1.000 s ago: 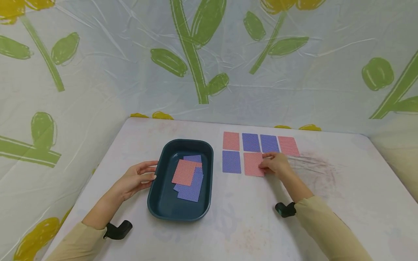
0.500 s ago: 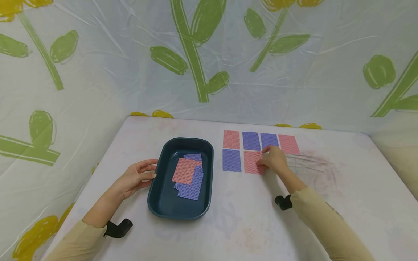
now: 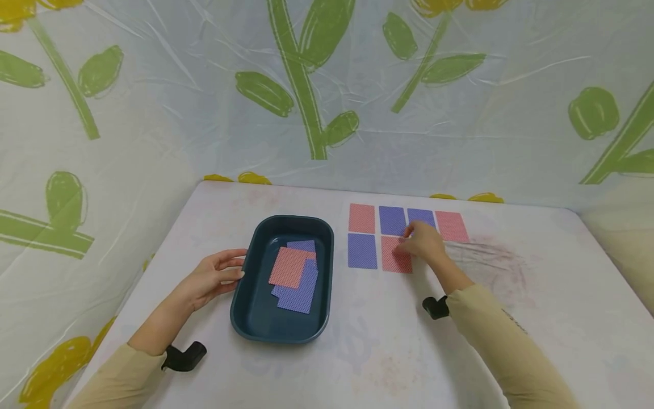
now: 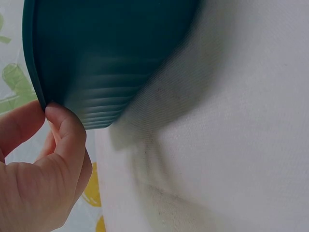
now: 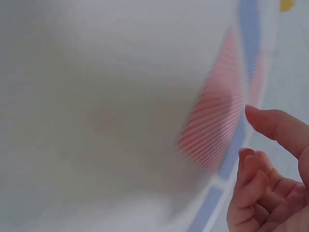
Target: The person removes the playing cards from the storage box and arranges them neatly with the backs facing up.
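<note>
- Dark teal is colouring the shallow tray [image 3: 278, 326], which is standing flat on the white table [image 3: 388, 358]; my left hand [image 3: 214, 278] is pinching its left rim between thumb and finger, probably to steady it.
- Inside the tray, a loose pile of playing cards [image 3: 286, 267] is overlapping at odd angles, a red back lying over blue ones; I am reading that as cards simply dropped there.
- To the right of the tray, the red-patterned playing card [image 3: 395, 263] is lying flat on the table, and my right hand [image 3: 428, 244] is hanging over its upper right part, thumb and nearest fingertip parted, other fingers curling loosely, gripping nothing. Whether a fingertip is brushing the card, I cannot tell.
- Between that card and the tray, a blue-patterned playing card [image 3: 362, 251] is lying just beside it, squared up as if set out on purpose.
- Also right of the tray, behind these two, a row of four playing cards [image 3: 392, 220] is running outward: red, blue, blue, red, the even gaps likely keeping each one distinct.
- Compared with one second ago, my right hand is sitting closer to the tray, off the red card's right edge and further over its face; my left hand is staying put.
</note>
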### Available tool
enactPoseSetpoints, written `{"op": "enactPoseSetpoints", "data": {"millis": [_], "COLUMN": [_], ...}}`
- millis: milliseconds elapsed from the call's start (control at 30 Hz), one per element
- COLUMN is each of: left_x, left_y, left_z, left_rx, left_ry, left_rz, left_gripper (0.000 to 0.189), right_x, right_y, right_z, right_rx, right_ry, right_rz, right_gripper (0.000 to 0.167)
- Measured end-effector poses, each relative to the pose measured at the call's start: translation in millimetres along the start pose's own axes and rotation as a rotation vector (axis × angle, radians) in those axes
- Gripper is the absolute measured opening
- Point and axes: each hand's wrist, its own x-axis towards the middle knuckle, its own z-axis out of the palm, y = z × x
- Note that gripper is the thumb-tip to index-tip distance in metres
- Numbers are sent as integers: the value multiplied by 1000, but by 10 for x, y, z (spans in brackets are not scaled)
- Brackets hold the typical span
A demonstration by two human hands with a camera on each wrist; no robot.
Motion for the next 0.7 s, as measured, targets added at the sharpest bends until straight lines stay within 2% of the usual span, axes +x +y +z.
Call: {"op": "enactPoseSetpoints", "data": {"millis": [67,233,333,433,700], "left_x": [2,0,-2,-3,-13], "left_y": [0,4,6,9,14], "left_z": [1,6,8,10,14], "left_rx": [4,9,10,10,1], "left_ry": [3,13,15,15,16], "left_rz": [-2,-10,-12,-12,-8], "left_gripper": [59,59,59,59,58], "right_x": [8,-6,-19,-42,-57], "right_y": [-140,-586,-838,-1064,-1505], "right_z": [0,34,77,121,334], "right_rx": [54,323,446,492,478], "right_ry": [-21,-142,-202,-239,-337], "right_rz": [-19,-41,-81,-125,-176], "right_gripper": [38,39,35,32,38]}}
